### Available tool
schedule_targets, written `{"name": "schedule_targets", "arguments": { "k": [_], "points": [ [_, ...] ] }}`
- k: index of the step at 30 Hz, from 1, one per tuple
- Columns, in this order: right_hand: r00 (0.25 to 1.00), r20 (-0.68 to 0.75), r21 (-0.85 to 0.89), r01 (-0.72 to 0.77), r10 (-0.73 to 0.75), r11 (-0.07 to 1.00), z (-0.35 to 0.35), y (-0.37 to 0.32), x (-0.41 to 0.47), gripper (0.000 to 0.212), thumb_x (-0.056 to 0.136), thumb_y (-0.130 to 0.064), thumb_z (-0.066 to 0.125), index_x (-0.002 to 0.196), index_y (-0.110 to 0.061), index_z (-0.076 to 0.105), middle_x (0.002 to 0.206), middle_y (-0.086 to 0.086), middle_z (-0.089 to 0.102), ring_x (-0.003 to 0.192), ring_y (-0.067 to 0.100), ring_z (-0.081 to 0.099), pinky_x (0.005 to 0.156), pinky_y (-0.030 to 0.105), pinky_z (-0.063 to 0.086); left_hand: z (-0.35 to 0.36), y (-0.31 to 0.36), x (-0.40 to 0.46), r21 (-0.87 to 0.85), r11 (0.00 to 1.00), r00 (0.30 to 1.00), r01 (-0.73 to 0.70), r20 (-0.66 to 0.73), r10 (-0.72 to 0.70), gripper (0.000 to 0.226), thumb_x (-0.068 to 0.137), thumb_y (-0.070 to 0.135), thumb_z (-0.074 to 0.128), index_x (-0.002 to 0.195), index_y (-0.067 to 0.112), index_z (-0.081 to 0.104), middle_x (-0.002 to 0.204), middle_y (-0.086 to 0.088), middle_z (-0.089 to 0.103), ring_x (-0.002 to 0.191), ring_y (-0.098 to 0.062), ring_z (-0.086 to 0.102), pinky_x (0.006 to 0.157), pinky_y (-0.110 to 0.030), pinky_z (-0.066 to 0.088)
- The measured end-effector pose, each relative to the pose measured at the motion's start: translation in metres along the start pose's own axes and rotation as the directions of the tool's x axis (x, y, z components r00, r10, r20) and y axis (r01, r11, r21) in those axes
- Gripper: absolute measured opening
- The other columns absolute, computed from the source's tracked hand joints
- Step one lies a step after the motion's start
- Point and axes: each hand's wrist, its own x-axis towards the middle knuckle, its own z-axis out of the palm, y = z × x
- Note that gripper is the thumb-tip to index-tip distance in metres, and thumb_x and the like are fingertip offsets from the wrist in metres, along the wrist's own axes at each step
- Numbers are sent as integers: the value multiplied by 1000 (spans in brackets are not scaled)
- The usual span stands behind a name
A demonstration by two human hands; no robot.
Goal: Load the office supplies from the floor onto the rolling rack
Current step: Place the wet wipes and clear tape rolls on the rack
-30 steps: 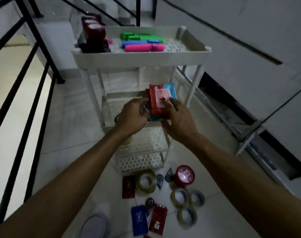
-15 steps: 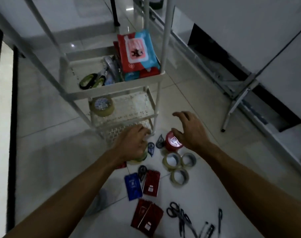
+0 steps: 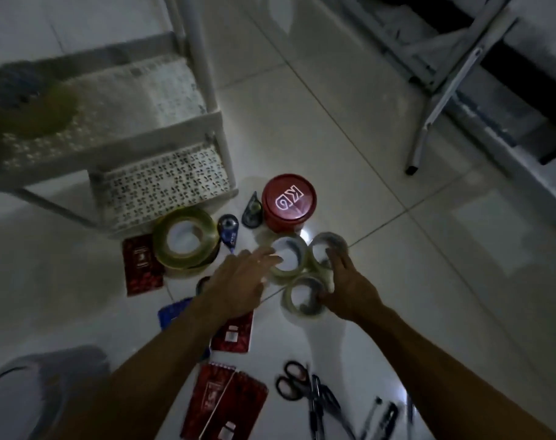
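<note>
Three small tape rolls lie together on the floor: the left one, the right one and the near one. My left hand is spread, fingertips on the left roll. My right hand is spread too, fingers on the right roll, thumb against the near one. Neither roll is lifted. The white rolling rack stands at the upper left, with a blurred tape roll on its shelf. A large tape roll and a red tub lie in front of the rack.
Correction tape dispensers sit between the large roll and the tub. Red notebooks, a blue card, scissors and pens lie on the floor nearer me. A metal leg stands at right.
Both hands left the packets on the rack's middle shelf and dropped to the floor, now resting on the small tape rolls. The view tilted down from the rack.
</note>
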Motion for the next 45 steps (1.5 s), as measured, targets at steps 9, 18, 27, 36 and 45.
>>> {"name": "schedule_targets", "arguments": {
  "k": [9, 18, 27, 36, 45],
  "points": [
    [998, -51, -29, 20, -21, 999, 46, 11, 5, 31, 94, -17, 56, 123, -10, 49, 130, 11, 50, 99, 25, 60, 83, 33, 50, 64, 20, 24, -120, 981, 987, 151, 74, -143, 36, 84, -5, 50, 116, 13, 55, 119, -8, 48, 106, -29, 55, 89, -40, 47],
    [999, -20, -112, 42, -44, 993, 18, -3, -9, 25, 100, -19, 47, 123, -13, 54, 126, 7, 55, 104, 22, 62, 88, 30, 52, 24, 9, 9, -4, 990, 990, 138, -5, -138, 25, 86, 11, 58, 109, 19, 59, 118, -2, 51, 101, -27, 59, 75, -38, 47],
    [984, -62, -154, 154, -166, 976, -7, -46, -10, 14, 97, -19, 53, 107, -16, 62, 110, 2, 61, 91, 19, 62, 74, 24, 47, -12, -15, -32, -160, 970, 968, 184, -139, -207, 36, 76, 13, 60, 112, 15, 62, 123, -2, 55, 100, -24, 60, 81, -38, 52],
    [912, -64, -138, 394, -405, 909, -65, -136, -21, 24, 90, -16, 59, 114, -19, 60, 105, -1, 67, 88, 19, 66, 68, 26, 51, -98, -37, -88, -223, 968, 863, 119, -459, -212, 29, 68, 25, 73, 94, 15, 65, 91, 2, 63, 75, -17, 61, 61, -23, 47],
    [763, -196, -98, 610, -616, 786, -131, -251, -21, 27, 82, -14, 60, 108, -18, 59, 102, 1, 65, 86, 19, 64, 71, 35, 56, -188, -80, -120, -174, 960, 628, 221, -728, -277, 26, 68, 32, 75, 82, 12, 67, 84, -3, 66, 73, -21, 61, 66, -25, 49]
  ]
}}
